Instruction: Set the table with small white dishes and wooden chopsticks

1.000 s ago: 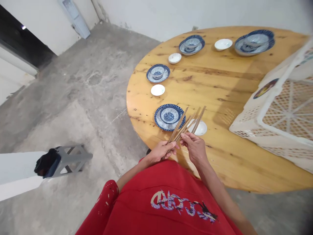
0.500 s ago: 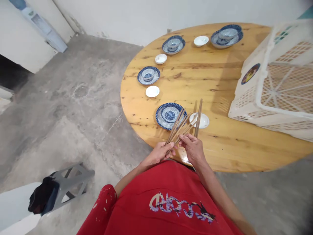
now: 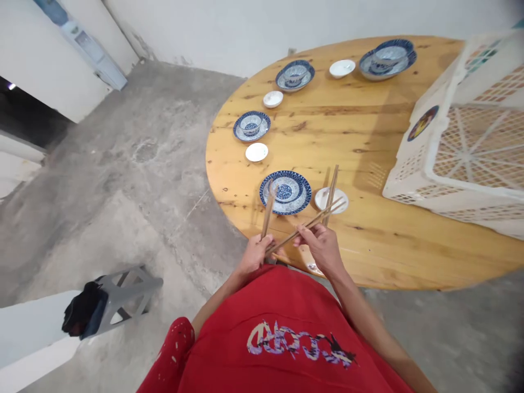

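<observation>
My left hand point(image 3: 257, 252) is closed round a bunch of wooden chopsticks point(image 3: 267, 215), which point up over the near blue-patterned plate point(image 3: 263, 201). Between the fingers of my right hand point(image 3: 321, 245) are a few more chopsticks point(image 3: 314, 220), slanting away to the right. Their far ends reach over a small white dish point(image 3: 344, 203). Other chopsticks point(image 3: 333, 183) rest across that same dish, partly behind the held ones. A patterned bowl point(image 3: 286, 191) sits on the near plate.
A white plastic crate point(image 3: 436, 180) stands on the round wooden table point(image 3: 319, 131) at the right. Further place settings follow the table's edge, including a plate with a bowl point(image 3: 251, 126) and a white dish point(image 3: 257, 152). A grey stool point(image 3: 126, 295) is on the floor, left.
The fanned chopsticks have been parted: one bunch stays in my left hand, now more upright and further left, while a few in my right hand slant away from it.
</observation>
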The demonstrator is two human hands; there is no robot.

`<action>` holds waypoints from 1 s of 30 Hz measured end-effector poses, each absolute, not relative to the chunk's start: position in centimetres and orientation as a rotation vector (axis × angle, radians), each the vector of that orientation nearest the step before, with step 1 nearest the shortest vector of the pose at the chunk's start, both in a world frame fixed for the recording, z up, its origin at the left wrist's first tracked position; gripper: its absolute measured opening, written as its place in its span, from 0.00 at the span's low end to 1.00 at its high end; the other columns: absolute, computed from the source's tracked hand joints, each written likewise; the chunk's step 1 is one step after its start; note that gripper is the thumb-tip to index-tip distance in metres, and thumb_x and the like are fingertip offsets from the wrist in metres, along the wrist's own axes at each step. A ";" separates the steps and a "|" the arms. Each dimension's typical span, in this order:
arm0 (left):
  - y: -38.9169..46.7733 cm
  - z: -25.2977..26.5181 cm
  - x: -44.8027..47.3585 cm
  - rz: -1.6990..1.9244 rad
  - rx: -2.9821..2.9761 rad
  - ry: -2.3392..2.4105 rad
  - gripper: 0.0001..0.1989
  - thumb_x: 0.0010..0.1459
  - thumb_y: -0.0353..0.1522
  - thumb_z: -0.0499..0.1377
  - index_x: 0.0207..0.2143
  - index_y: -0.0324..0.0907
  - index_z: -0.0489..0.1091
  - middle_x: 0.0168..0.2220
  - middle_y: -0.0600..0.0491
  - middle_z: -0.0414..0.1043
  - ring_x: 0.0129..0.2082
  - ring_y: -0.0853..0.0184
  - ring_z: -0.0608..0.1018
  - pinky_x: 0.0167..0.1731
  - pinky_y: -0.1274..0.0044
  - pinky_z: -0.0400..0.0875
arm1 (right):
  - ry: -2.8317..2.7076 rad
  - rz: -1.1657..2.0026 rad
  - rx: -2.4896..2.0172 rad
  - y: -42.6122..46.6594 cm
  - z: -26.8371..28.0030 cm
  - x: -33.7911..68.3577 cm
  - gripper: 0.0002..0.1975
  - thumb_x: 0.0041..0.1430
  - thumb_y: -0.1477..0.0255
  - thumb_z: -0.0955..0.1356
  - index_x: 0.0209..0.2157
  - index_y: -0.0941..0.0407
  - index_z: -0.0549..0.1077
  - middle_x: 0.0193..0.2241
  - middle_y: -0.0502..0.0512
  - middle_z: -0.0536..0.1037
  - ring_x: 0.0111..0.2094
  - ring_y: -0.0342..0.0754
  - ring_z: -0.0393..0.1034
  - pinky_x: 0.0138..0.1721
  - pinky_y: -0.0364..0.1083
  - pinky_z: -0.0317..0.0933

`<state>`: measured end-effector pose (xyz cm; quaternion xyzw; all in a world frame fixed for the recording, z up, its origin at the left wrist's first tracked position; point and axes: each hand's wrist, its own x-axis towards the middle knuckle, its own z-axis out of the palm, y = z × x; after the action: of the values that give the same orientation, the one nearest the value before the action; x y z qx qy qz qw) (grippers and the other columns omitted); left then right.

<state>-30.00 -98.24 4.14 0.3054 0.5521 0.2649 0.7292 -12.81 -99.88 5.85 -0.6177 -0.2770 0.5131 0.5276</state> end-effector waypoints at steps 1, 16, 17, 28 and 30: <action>-98.4 3.8 -30.2 0.640 0.648 1.280 0.23 0.51 0.50 0.66 0.31 0.38 0.69 0.24 0.51 0.75 0.21 0.69 0.76 0.21 0.80 0.66 | -0.723 1.163 -1.503 -100.2 6.2 -12.8 0.25 0.47 0.48 0.74 0.31 0.57 0.73 0.18 0.51 0.74 0.19 0.47 0.70 0.24 0.46 0.69; -100.6 3.4 -33.0 0.980 0.632 1.582 0.24 0.49 0.52 0.64 0.32 0.39 0.68 0.26 0.52 0.75 0.18 0.74 0.72 0.20 0.81 0.63 | -1.991 0.286 -1.511 -100.5 4.8 -14.2 0.10 0.69 0.74 0.60 0.36 0.57 0.71 0.31 0.57 0.73 0.31 0.48 0.72 0.28 0.43 0.61; -100.7 3.3 -33.0 0.976 0.641 1.574 0.24 0.49 0.52 0.64 0.32 0.39 0.68 0.26 0.52 0.75 0.18 0.74 0.72 0.20 0.81 0.63 | -2.014 0.280 -1.535 -100.4 4.5 -14.2 0.10 0.68 0.75 0.60 0.36 0.57 0.71 0.31 0.57 0.73 0.31 0.48 0.72 0.27 0.43 0.60; -101.4 3.0 -32.5 0.901 0.711 1.560 0.22 0.49 0.51 0.62 0.31 0.40 0.68 0.25 0.54 0.73 0.16 0.77 0.66 0.16 0.81 0.55 | -2.146 0.440 -1.615 -100.4 3.6 -15.0 0.09 0.68 0.75 0.60 0.38 0.57 0.72 0.37 0.59 0.75 0.35 0.49 0.72 0.32 0.44 0.59; -101.5 3.1 -32.1 0.876 0.725 1.559 0.22 0.50 0.51 0.62 0.30 0.40 0.68 0.25 0.55 0.72 0.14 0.78 0.61 0.15 0.81 0.51 | -2.102 0.449 -1.616 -100.3 3.6 -14.9 0.10 0.68 0.75 0.60 0.38 0.57 0.72 0.36 0.59 0.75 0.35 0.49 0.72 0.31 0.44 0.59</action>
<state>-32.09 -101.50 3.14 0.3087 0.6640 0.3734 0.5696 -14.92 -100.25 3.57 -0.5855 -0.7618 0.1627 0.2245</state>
